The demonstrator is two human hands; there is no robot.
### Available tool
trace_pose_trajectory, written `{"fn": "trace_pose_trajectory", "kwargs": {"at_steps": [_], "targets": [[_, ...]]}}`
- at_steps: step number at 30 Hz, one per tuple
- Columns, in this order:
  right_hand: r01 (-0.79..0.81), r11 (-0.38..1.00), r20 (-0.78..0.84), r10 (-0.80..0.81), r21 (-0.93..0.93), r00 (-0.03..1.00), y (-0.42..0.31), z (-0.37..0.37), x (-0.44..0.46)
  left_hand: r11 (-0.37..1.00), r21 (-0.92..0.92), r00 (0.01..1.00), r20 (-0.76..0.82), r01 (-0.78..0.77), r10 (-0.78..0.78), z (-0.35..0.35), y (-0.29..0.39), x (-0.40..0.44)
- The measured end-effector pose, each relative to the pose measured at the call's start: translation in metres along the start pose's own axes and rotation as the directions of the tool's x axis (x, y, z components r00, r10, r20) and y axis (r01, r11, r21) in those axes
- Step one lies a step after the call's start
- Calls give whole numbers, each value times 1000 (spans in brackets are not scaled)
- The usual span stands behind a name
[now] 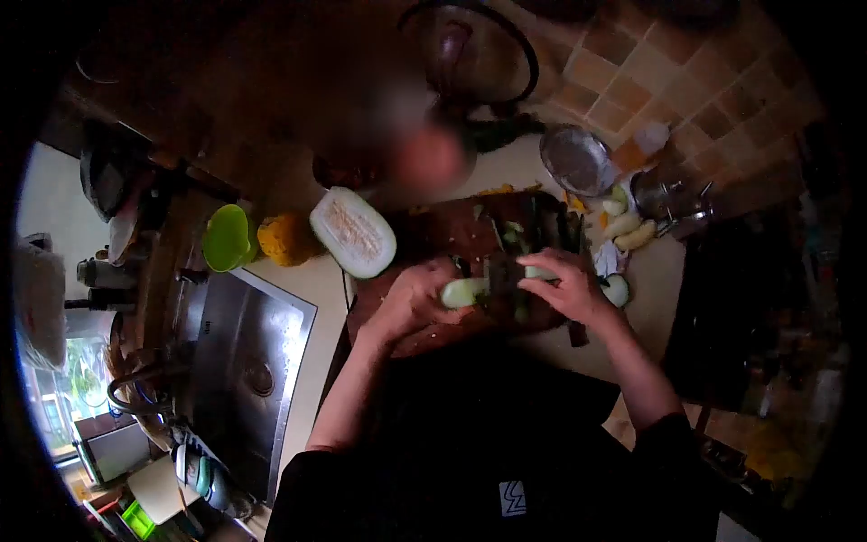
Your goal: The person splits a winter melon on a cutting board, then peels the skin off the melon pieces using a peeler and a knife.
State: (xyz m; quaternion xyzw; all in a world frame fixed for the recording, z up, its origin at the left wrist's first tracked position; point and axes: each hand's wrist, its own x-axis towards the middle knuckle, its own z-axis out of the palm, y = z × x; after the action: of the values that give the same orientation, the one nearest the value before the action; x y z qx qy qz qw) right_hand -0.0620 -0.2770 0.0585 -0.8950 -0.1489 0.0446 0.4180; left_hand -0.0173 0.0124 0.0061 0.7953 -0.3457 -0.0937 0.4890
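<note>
My left hand point(420, 296) is closed round a pale green vegetable piece point(463, 292) on the dark red-brown cutting board point(424, 237). Close by on the right, my right hand point(564, 285) has its fingers pressed together at a small pale green piece point(539, 273). Between the hands is a dark, blade-like shape point(502, 274), too dim to make out fully. Dark green strips point(513, 237) lie on the board beyond my hands. A halved pale melon or gourd point(353, 232) with its cut face up lies at the board's upper left corner.
Left of the board are an orange squash point(284, 239), a green bowl point(227, 238) and a metal sink point(257, 375). A metal bowl point(576, 160) stands at the back right, near pale vegetable pieces point(635, 235). A dark stovetop point(722, 316) is at the right.
</note>
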Motion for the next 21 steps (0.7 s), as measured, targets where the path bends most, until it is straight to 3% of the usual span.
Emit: {"fn": "trace_pose_trajectory", "kwargs": {"at_steps": [1, 4, 5, 8, 9, 12, 14, 16, 19, 21], "targets": [[54, 998, 32, -54, -19, 998, -11, 3, 2, 999, 45, 999, 22, 31, -32, -3, 0, -1], [127, 992, -46, -127, -4, 991, 27, 26, 8, 996, -77, 994, 94, 54, -47, -10, -5, -7], [36, 997, 18, -34, -71, 999, 43, 19, 1, 994, -96, 997, 59, 50, -45, -12, -5, -9], [-131, 991, 55, 131, -16, 990, 117, 22, -34, 991, -113, 997, -26, 74, -78, -16, -14, -16], [-240, 970, -1, 240, 20, 971, 108, 20, -33, 988, -110, 993, -23, 110, -113, -16, -18, -17], [-129, 972, -33, 138, 194, 990, 57, 26, 0, 979, -94, 983, -18, 179, -181, -13, -12, -16], [12, 980, -85, 5, 197, 996, 31, 44, 14, 975, -60, 976, -27, 216, -218, -16, -11, -7], [136, 984, -153, -118, 113, 981, 5, 59, 22, 954, -24, 954, -25, 300, -300, -18, -12, -7], [129, 988, -230, -145, -80, 962, -17, 69, 21, 949, -17, 949, -26, 314, -314, -17, -9, -4], [150, 987, -297, -158, -50, 942, -9, 82, 20, 952, 36, 952, -26, 305, -304, -17, -9, -3]]}}
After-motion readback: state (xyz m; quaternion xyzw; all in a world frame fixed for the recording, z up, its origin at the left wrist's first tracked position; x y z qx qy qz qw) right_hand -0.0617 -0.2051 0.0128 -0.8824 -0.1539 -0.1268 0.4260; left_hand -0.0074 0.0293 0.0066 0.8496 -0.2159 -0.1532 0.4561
